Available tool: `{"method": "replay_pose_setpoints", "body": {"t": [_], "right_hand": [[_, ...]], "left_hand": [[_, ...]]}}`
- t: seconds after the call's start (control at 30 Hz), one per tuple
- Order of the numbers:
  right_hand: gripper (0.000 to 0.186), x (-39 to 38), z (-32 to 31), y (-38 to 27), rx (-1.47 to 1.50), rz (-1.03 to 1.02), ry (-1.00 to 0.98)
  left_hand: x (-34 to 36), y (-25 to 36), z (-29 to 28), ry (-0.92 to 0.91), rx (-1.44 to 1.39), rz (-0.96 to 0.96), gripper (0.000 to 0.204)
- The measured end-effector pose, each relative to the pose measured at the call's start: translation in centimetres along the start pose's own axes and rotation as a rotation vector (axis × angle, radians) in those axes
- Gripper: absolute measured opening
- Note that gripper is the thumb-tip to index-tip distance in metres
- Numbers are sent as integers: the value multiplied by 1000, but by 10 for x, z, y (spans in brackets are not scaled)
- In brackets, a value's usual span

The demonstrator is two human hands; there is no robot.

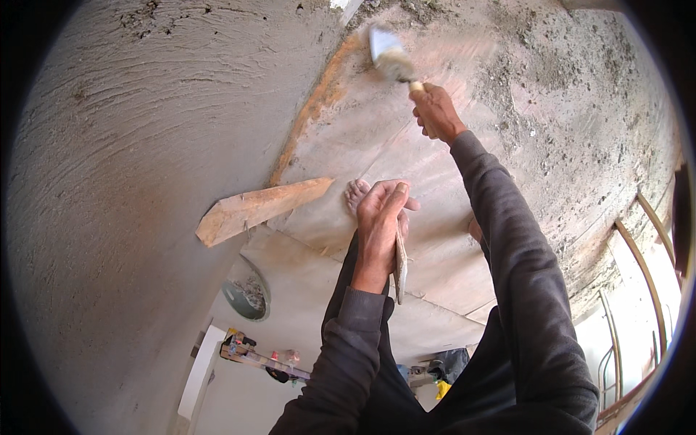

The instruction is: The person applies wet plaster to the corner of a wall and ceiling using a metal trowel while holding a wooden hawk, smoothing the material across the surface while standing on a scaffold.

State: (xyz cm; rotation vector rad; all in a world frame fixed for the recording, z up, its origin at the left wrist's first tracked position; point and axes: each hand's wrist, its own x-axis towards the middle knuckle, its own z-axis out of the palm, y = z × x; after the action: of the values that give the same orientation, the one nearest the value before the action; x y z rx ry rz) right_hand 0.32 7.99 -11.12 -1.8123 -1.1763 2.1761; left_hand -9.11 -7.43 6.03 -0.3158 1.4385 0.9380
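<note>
My right hand [437,112] is wrapped round the wooden handle of a trowel [392,61]. Its metal blade is smeared by motion and carries what looks like a lump of mortar. The blade is over the far floor, close to the foot of the left wall. Nearer my body, my left hand [382,221] is closed on a thin flat board [400,272], pale and seen edge-on. How the fingers grip it is partly hidden by the back of the hand.
A plastered wall [145,130] rises at the left. A wooden plank [264,209] stands out beside it. A bucket [247,293] with grey material sits behind that. Grey crumbs [522,80] litter the far-right floor. My bare foot [354,194] shows beside my left hand. Wooden poles [641,268] are at the right.
</note>
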Motion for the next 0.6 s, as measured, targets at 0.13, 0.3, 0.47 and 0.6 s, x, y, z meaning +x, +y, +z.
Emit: {"method": "replay_pose_setpoints", "body": {"t": [0.13,0.3,0.47,0.6], "right_hand": [[24,-9,-2,2,123,-39,-17],[28,-26,17,-15,-351,19,-101],[29,15,4,-40,-691,-139,-65],[31,30,-26,-59,-422,-37,40]], "left_hand": [[-1,1,-4,-3,5,-4,27],[-1,0,-4,-2,-4,-6,27],[-1,3,2,2,-6,-9,26],[-3,4,4,22,17,-16,25]]}}
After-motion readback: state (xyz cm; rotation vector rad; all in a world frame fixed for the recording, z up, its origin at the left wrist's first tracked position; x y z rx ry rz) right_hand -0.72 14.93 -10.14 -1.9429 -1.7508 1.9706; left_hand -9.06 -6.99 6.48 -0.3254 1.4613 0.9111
